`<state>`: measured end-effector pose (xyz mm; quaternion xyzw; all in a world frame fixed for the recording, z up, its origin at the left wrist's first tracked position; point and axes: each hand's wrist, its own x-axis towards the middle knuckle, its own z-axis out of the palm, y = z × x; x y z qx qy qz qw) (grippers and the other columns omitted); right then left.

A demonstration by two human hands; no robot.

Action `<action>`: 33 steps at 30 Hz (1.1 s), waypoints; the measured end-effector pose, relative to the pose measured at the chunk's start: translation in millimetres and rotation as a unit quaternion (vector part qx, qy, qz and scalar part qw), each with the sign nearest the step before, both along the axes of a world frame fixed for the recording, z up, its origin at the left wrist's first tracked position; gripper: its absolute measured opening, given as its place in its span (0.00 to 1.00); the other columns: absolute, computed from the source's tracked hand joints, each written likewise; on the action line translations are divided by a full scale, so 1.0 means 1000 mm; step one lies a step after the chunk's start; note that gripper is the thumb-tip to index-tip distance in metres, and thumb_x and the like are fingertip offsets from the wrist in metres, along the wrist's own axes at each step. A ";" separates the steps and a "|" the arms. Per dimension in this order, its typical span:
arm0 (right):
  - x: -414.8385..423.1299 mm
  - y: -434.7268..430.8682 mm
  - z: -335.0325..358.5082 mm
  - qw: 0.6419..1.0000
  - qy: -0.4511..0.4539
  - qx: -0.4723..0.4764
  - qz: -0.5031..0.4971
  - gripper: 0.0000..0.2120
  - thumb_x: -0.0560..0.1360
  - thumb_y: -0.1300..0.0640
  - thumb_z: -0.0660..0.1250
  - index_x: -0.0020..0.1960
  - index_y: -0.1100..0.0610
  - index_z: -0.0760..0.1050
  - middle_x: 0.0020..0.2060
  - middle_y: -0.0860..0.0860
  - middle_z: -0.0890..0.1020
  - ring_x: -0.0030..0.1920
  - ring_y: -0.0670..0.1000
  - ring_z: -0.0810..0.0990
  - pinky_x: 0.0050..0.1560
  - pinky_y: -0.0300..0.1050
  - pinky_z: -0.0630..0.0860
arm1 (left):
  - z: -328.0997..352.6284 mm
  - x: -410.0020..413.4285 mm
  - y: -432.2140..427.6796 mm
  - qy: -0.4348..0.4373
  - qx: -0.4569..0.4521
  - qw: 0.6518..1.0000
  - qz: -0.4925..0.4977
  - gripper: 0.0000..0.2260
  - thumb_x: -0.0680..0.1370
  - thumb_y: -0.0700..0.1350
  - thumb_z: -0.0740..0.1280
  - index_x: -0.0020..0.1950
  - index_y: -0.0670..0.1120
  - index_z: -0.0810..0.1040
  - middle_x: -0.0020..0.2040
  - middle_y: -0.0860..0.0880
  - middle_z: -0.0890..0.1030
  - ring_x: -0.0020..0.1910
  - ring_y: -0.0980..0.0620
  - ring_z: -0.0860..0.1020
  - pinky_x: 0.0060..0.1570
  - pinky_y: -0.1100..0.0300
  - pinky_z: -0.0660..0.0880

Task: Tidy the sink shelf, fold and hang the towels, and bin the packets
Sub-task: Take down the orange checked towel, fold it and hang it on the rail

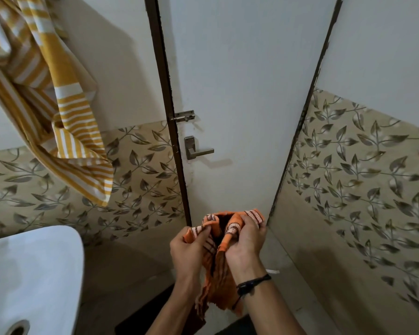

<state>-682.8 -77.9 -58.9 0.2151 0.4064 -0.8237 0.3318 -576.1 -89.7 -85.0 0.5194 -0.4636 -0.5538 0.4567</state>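
Note:
An orange towel point(218, 281) with pink and brown striped ends hangs bunched between my two hands, low in the middle of the view. My left hand point(188, 247) pinches its left top edge. My right hand point(246, 243) grips the right top edge, with a dark band on that wrist. A yellow and white striped towel point(65, 117) hangs crumpled from the wall at the upper left, its top out of frame.
A white sink point(34, 269) fills the lower left, its drain at the bottom edge. Straight ahead is a white door point(240, 93) with a bolt point(183, 116) and a lever handle point(198, 151). Leaf-patterned tiles line both walls. A dark mat point(140, 317) lies on the floor.

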 end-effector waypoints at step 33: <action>-0.013 0.016 -0.005 0.802 0.520 0.155 0.252 0.08 0.75 0.53 0.69 0.46 0.42 0.85 0.53 0.46 0.71 0.58 0.49 0.76 0.55 0.40 0.77 | 0.014 0.013 -0.015 0.068 -0.025 0.977 -0.200 0.14 0.84 0.35 0.60 0.57 0.41 0.86 0.52 0.43 0.88 0.52 0.46 0.86 0.47 0.63 0.80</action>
